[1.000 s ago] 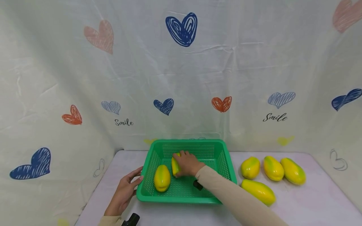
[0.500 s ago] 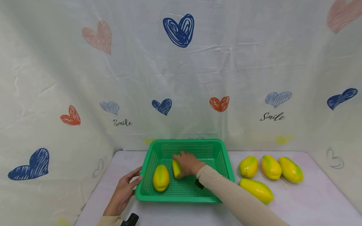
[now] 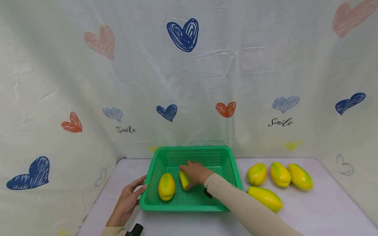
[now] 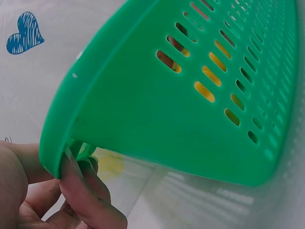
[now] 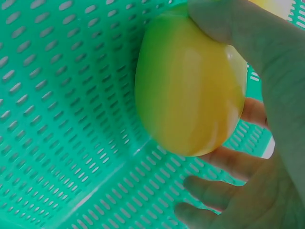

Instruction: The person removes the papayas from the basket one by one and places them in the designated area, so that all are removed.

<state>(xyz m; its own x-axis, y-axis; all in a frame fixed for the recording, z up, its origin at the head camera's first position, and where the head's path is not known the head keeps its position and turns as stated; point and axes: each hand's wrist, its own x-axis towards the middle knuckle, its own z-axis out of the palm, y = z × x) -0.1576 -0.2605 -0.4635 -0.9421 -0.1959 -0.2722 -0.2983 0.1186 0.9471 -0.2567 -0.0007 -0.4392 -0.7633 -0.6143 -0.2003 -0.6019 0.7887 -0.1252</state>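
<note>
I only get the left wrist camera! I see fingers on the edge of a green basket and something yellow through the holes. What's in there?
Observer: The head view shows two yellow-green fruits inside the basket.
Child: Ooh! Is anything touching them?
Observer: Yes, the right hand is holding the fruit on the right, as the head view shows.
Child: Is that all the fruit there is?
Observer: No, four more fruits lie on the table, to the right of the basket.
</note>
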